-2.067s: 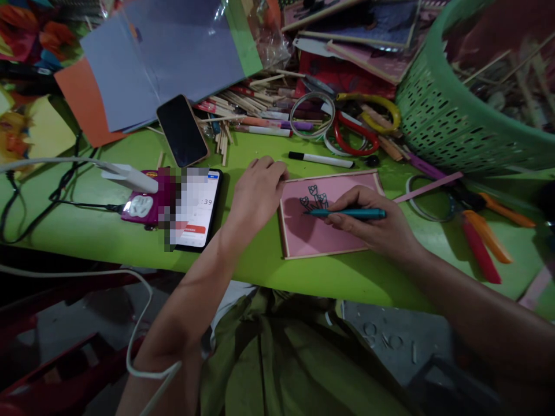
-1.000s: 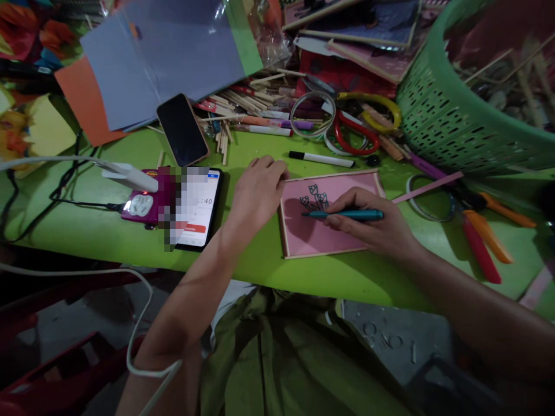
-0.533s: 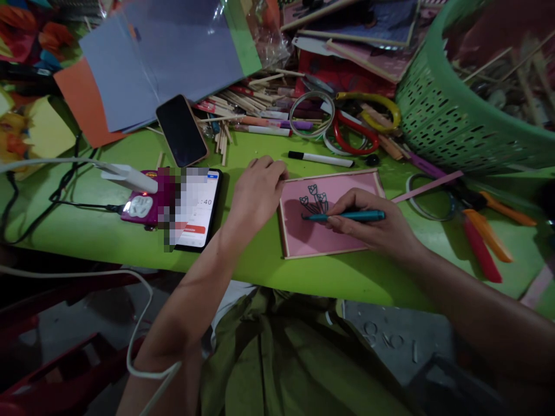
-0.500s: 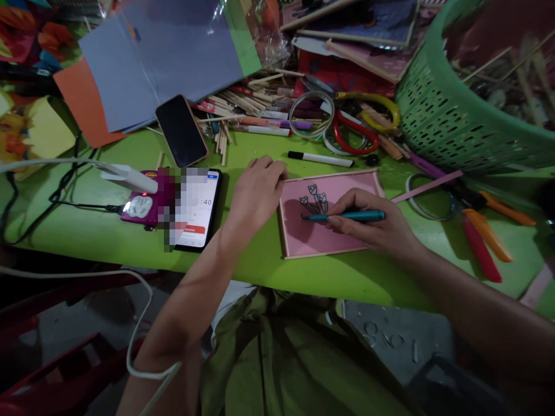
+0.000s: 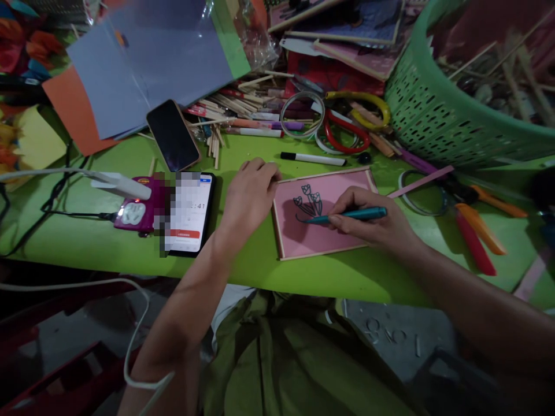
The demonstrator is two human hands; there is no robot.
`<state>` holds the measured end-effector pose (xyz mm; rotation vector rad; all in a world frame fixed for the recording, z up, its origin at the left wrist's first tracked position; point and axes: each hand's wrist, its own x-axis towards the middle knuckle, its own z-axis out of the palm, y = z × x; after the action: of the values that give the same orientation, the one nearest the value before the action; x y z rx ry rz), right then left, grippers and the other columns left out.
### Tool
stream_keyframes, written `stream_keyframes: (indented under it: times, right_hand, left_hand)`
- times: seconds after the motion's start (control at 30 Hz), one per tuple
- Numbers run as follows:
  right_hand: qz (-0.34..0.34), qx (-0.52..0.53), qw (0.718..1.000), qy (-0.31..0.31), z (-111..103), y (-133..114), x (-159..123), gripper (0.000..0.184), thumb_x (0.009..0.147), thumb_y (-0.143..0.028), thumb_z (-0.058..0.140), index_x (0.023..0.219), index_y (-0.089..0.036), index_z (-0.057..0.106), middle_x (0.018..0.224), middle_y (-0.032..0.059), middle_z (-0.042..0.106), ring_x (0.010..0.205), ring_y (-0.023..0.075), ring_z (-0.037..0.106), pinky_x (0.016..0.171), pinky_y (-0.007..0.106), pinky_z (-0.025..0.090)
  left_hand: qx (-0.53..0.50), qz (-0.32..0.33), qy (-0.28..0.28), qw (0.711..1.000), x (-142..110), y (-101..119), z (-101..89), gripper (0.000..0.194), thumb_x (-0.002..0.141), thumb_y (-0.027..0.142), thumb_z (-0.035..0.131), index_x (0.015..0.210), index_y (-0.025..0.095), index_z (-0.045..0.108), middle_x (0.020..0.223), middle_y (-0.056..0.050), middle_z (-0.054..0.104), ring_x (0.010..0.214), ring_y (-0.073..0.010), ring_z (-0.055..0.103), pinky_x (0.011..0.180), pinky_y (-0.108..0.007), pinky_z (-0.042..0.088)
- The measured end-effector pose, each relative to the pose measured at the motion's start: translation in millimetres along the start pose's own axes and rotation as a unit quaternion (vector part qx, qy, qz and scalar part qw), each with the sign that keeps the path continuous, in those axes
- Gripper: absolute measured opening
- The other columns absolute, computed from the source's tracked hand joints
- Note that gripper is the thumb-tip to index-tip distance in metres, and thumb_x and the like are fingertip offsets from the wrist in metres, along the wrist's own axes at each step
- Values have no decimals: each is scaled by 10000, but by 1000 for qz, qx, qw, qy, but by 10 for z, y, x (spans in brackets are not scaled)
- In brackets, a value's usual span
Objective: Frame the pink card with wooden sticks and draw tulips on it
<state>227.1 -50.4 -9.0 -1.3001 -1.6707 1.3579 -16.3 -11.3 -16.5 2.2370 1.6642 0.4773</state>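
A teal marker pen (image 5: 364, 214) is pinched in my right hand (image 5: 368, 216), lying low with its tip on a pink card (image 5: 299, 245). Thin wooden strips frame the card. Black line-drawn tulips (image 5: 310, 199) stand on it, and a short curved line shows at the pen tip, below and left of them. My left hand (image 5: 251, 188) rests palm down on the green table beside the card, its fingers loosely bent and the fingertips at the card's upper left corner. Just beyond the card lies a white marker with a black cap (image 5: 313, 159).
Left of my left hand are a lit phone (image 5: 195, 214), a dark phone (image 5: 173, 136) and a purple power adapter (image 5: 134, 208) with cables. Behind lie wooden sticks (image 5: 243, 104), tape rolls (image 5: 302, 115) and scissors (image 5: 347, 133). A green basket (image 5: 433, 115) and pliers (image 5: 477, 237) are at right.
The curved line at the pen tip has grown, and the tip has moved slightly right and down along the card. My left hand keeps its place by the card. The whole view has shifted a little.
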Motion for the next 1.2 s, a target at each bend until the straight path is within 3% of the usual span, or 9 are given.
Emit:
stream_keyframes:
  times: [1.2]
  right_hand:
    - [8,32,999,41,-71,52,-7,237,819,-399,833,750,-273,645,697,-2,669,619,177,574,590,346,464]
  left_hand:
    - [-1,-5,-1,1000,-6,15,-37,166,973,145,562,998,220,708,1082,-90,729,1074,-271,654,971,-423,521]
